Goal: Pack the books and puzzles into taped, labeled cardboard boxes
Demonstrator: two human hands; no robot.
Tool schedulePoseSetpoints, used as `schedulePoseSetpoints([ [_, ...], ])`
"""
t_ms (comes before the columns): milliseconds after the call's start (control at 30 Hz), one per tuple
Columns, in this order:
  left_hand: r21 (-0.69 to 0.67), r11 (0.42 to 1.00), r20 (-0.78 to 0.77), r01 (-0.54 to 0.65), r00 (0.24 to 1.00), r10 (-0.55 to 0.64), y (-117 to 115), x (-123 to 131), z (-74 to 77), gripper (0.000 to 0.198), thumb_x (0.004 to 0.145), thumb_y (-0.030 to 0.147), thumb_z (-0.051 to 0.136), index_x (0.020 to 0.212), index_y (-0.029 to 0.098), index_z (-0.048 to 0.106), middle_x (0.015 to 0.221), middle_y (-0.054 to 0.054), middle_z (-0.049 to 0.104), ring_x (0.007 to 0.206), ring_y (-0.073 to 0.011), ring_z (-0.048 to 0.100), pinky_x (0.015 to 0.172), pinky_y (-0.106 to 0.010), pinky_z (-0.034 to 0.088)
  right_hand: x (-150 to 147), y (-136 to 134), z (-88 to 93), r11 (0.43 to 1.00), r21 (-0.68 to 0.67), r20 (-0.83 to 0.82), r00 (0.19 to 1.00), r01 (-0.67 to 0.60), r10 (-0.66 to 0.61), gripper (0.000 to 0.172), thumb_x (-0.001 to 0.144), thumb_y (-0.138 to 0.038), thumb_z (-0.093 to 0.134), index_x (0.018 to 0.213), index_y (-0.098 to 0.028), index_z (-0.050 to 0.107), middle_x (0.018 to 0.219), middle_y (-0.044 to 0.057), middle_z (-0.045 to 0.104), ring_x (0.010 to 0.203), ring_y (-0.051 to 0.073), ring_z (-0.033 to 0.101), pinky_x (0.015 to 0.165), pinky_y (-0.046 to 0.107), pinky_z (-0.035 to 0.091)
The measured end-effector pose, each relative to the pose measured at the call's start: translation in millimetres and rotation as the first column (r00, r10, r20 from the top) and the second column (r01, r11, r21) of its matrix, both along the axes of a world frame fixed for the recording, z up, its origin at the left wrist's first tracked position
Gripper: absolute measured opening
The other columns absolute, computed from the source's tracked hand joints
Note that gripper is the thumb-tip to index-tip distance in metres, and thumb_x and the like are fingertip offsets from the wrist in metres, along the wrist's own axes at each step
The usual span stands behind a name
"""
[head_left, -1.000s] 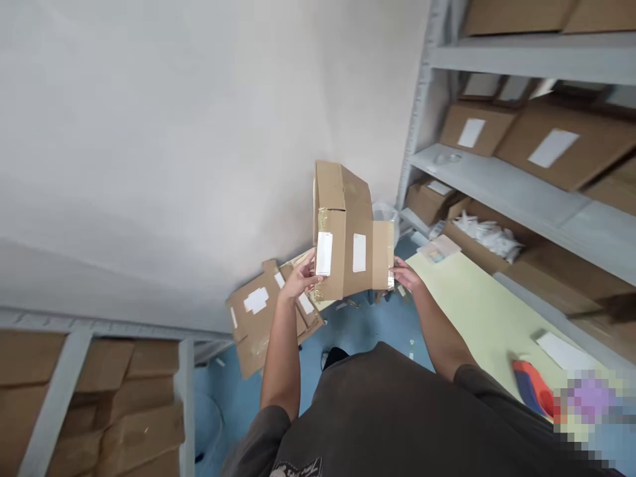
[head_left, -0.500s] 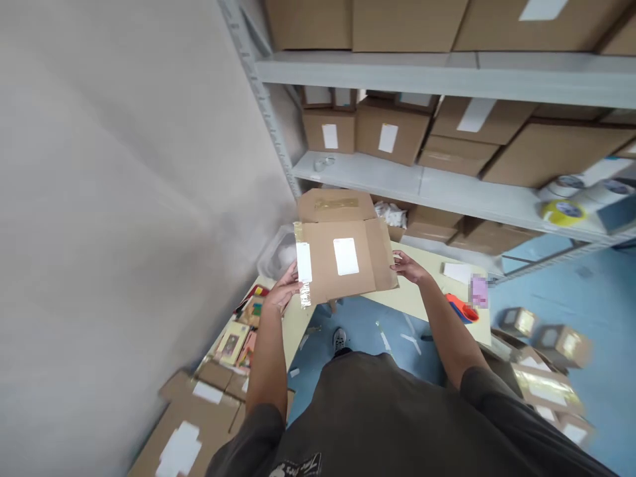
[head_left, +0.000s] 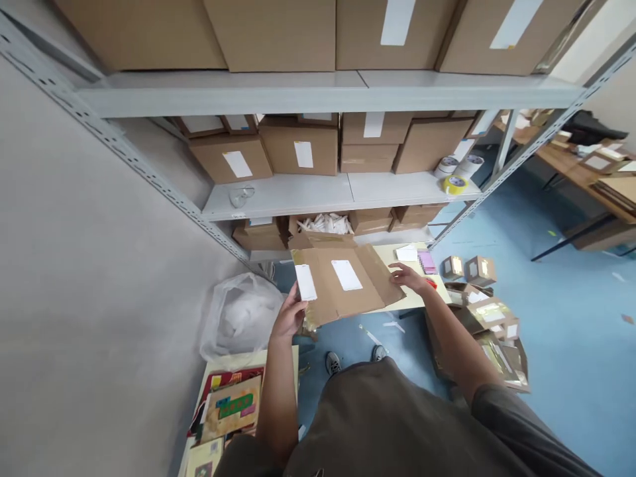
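Between my hands is a flattened cardboard box [head_left: 325, 285] with two white labels, tape along its left edge and a creased flap on the right. My left hand [head_left: 291, 313] grips its left edge, thumb on the front near a label. At the right flap, my right hand [head_left: 408, 275] has its fingers closed on the edge. Behind the cardboard stands a pale yellow table [head_left: 387, 255], bearing a white sheet [head_left: 407, 253], a pink-purple item [head_left: 426, 261] and a red item [head_left: 430, 283] partly behind my right wrist.
Grey metal shelving [head_left: 298, 101] with cardboard boxes rises ahead. Tape rolls [head_left: 454, 185] sit on the middle shelf. A clear plastic bag [head_left: 243, 315] is at left, above a table with flat colourful packages [head_left: 233, 404]. Boxes [head_left: 497, 324] are heaped on the blue floor at right.
My view has turned to the right, showing more shelving and floor. The cardboard stays in both hands and now tilts, its right flap folded more.
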State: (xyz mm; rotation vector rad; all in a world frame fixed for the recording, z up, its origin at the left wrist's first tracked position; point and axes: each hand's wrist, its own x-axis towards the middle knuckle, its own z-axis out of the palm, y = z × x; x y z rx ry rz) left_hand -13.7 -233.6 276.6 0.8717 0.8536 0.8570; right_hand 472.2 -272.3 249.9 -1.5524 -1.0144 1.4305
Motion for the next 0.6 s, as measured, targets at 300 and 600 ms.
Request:
schedulePoseSetpoints([
  [300,-0.129,0.977,0.069,-0.171,0.981,0.181,9.5,190.8,31.4,0.104,0.068,0.024,0.09,0.163,0.034,0.047,0.107,-0.003,0.077,0.094,-0.0204,0.074,0.078,-0.029,0.06,-25.8,-76.6,-16.9,0.951,0.268,0.176,0.978,-0.156,0.111,0.087,0.072,-0.036,0.088,0.154,-0.039,0.06,0.157,0.008,0.064,0.146,0.038,0.056,0.118,0.061,0.047],
  [600,0.037,0.985,-0.143,-0.167,0.975,0.171,-15.1,257.3,-12.7,0.075,0.079,0.041,0.092,0.148,0.03,0.064,0.141,-0.013,0.068,0.108,-0.0238,0.074,0.091,-0.038,0.062,-10.8,-79.4,-60.5,0.808,0.321,-0.011,0.855,0.494,-0.519,0.044,0.092,-0.061,0.063,0.113,-0.024,0.074,0.11,0.009,0.078,0.111,0.034,0.069,0.104,0.052,0.055],
])
